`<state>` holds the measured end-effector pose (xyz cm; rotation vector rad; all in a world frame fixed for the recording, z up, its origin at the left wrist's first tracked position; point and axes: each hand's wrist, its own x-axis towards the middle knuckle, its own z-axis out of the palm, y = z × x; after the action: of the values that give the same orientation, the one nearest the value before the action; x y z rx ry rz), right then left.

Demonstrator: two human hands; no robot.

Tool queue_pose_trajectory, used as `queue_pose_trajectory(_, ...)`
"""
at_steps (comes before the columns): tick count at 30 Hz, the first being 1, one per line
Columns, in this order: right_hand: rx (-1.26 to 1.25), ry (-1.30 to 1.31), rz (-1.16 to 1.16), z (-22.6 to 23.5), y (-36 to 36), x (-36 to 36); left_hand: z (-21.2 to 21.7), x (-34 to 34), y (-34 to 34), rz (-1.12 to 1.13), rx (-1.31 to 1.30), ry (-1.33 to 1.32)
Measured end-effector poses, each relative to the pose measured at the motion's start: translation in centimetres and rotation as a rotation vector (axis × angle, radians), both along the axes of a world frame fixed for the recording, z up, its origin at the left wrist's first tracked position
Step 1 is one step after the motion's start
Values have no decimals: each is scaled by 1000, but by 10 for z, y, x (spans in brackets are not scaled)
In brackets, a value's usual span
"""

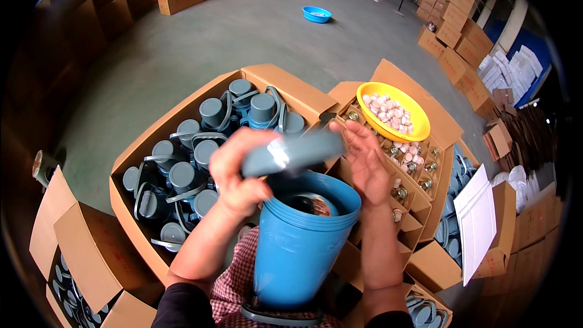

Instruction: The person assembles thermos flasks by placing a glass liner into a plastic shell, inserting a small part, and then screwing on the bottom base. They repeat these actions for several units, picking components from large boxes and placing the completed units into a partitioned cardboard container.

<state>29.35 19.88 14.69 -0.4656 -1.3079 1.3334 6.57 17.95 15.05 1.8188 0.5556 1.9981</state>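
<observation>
Blue bucket: It (303,249) stood in front of the checked cloth (235,273), between the forearms, tapered and glossy, with ridges under its rim and a round, reddish-brown-centred piece inside its mouth.
Grey lid: Rounded and blurred, it (297,155) hung tilted above the bucket's mouth.
Left hand: It (237,167) was clamped on the lid's left end.
Right hand: Its (367,164) fingers were extended and loose beside the lid's right end; whether they touched could not be told.
Counts: One blue bucket, one grey lid in hand, one yellow basin (419,109) heaped with pale caps (388,112), one blue basin (317,19), one white sheet (477,222); roughly a dozen grey-topped jugs (262,107) showed in the left carton (285,88).
Divided carton: It (401,74) held silver-topped bottles (427,183) and supported the yellow basin.
Floor: Smooth and grey (243,30), under the blue basin.
Room: A large hall, with stacked boxes (458,24) along both sides.
</observation>
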Motion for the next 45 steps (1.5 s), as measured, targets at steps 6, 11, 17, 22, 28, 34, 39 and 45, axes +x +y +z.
queue_pose_trajectory(6, 261, 292, -128, -35, -33, -22, 18, 7, -10, -496, -81, 157)
queue_pose_trajectory(11, 352, 251, -236, -23, -40, -24, 16, 6, -10, -475, 94, 172)
queue_pose_trajectory(17, 405, 216, -259, -16, -38, -19, 27, 3, -5, -498, 150, 259)
queue_pose_trajectory(22, 397, 101, -283, -23, -42, -11, 26, 1, -9, -397, 168, 386)
queue_pose_trajectory(28, 377, -175, -412, 1, -63, -21, 73, 8, -59, 27, -21, 1030)
queue_pose_trajectory(34, 367, -163, -432, -15, -57, -27, 51, 11, -59, 107, 6, 935)
queue_pose_trajectory(39, 320, -40, -376, -26, -51, -31, 42, 7, -52, 78, -35, 862)
queue_pose_trajectory(45, -59, 516, 96, -79, -5, -39, 55, 15, -51, 33, -75, 887)
